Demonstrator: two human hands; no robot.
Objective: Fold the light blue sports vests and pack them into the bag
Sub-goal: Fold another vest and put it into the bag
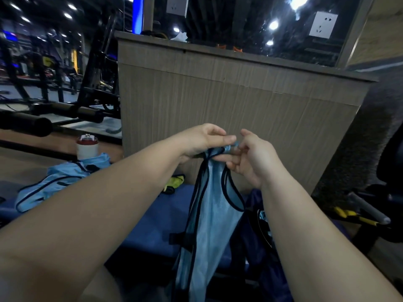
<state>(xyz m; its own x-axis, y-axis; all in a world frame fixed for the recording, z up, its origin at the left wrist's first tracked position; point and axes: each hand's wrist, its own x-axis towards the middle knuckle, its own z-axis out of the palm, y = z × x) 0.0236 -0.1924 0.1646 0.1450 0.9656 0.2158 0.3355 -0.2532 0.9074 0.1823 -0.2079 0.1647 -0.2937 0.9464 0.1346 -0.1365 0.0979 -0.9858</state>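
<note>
Left forearm [98, 203] and right forearm [305, 225] extend forward from the bottom edge. Between them hangs a light blue mesh vest [209, 214] with dark trim, suspended upright by its shoulder straps. Left hand [202, 140] pinches the gathered strap tops between thumb and curled fingers. Right hand [250, 158] meets it at the same point, thumb and forefinger pinching the strap fold, remaining fingers curled. A dark blue bag [258, 205] lies just beside the vest's right edge, partly hidden by the right forearm. A blue pad [152, 214] lies beneath the vest. On the left lies a vest pile [61, 179], with a bottle [87, 147] behind it. A wood-grain counter [218, 94] stands behind the hands.
</note>
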